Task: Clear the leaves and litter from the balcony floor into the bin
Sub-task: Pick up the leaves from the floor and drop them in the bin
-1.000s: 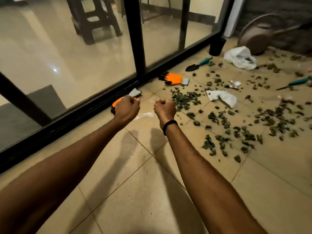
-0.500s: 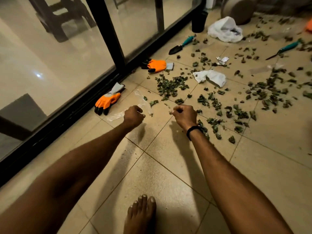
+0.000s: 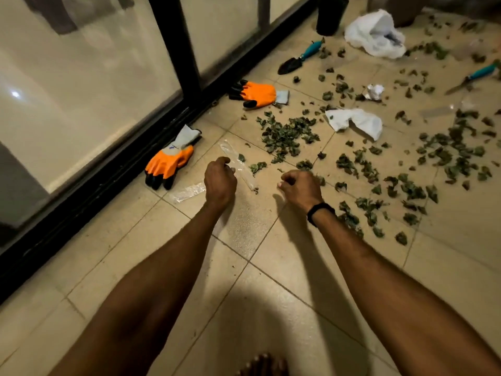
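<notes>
Dry green leaves lie in a heap on the beige tiled floor and are scattered to the right. Litter among them: a clear plastic wrapper, a second clear strip, a white paper, a small crumpled paper and a white plastic bag. My left hand hovers with curled fingers right over the clear wrapper; nothing shows in its grip. My right hand, also curled, is beside the nearest leaves and holds nothing that I can see.
Two orange work gloves lie by the black frame of the glass door. A teal-handled trowel, another teal-handled tool and a black cylindrical container are further back. My bare foot shows at the bottom.
The view has tilted down and moved closer to the floor. Both hands have lowered toward the tiles, the left now over the clear wrapper, the right near the leaves.
</notes>
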The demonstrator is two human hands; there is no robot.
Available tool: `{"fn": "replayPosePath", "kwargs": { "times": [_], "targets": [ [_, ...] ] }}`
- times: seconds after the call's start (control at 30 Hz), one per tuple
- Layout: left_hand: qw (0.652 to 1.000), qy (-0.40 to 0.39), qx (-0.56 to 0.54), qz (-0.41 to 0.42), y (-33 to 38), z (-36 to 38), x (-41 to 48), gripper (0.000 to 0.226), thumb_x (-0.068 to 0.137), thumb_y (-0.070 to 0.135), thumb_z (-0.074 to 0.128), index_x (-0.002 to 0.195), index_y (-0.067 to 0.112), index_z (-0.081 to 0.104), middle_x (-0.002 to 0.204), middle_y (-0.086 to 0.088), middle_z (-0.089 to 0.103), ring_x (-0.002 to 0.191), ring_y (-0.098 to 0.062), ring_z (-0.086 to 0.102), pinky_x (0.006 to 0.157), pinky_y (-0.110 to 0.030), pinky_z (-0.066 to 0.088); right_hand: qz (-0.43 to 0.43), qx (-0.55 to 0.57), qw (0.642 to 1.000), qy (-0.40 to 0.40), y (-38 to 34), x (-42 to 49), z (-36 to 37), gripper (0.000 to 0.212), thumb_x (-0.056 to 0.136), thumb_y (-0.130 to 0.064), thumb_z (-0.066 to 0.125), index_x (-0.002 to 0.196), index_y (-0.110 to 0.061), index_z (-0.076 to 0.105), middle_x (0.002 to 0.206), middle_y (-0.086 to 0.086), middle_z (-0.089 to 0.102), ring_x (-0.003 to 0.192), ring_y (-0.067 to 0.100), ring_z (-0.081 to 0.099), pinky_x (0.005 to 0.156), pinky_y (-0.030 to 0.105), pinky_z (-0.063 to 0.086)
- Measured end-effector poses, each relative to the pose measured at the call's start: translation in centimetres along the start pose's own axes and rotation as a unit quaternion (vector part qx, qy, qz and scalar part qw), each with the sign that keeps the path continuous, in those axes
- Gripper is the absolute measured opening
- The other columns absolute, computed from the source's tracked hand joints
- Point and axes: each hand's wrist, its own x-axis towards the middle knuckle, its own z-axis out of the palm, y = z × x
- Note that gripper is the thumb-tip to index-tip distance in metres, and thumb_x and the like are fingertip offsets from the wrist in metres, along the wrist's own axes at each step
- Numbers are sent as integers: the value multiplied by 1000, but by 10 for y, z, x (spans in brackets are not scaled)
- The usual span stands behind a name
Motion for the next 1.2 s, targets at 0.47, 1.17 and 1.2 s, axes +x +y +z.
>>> {"fn": "replayPosePath", "kwargs": {
  "times": [0.47, 1.17, 1.2],
  "targets": [
    [971, -90, 151, 162, -5, 32, 70, 34, 94, 18, 65, 127, 17, 66, 115, -13, 68, 105, -31, 60, 93, -40, 41, -24, -22, 999, 22, -9, 59, 27, 36, 91, -21, 69, 126, -11, 65, 125, 10, 65, 115, 24, 61, 102, 37, 49],
    [974, -102, 127, 158, -5, 40, 91, 11, 91, 10, 64, 91, 9, 74, 90, -8, 69, 85, -24, 61, 74, -31, 45, -52, -49, 997, 17, -13, 110, 73, 13, 90, -9, 65, 98, -14, 75, 104, 4, 71, 96, 15, 64, 81, 18, 49],
    [980, -95, 100, 140, -3, 38, 90, 11, 92, 12, 63, 91, 9, 74, 90, -7, 71, 84, -22, 62, 76, -34, 49, -18, 5, 1000, 15, -11, 108, 68, 11, 90, -10, 68, 97, -14, 74, 98, -1, 72, 86, 7, 64, 74, 12, 48]
  ]
}}
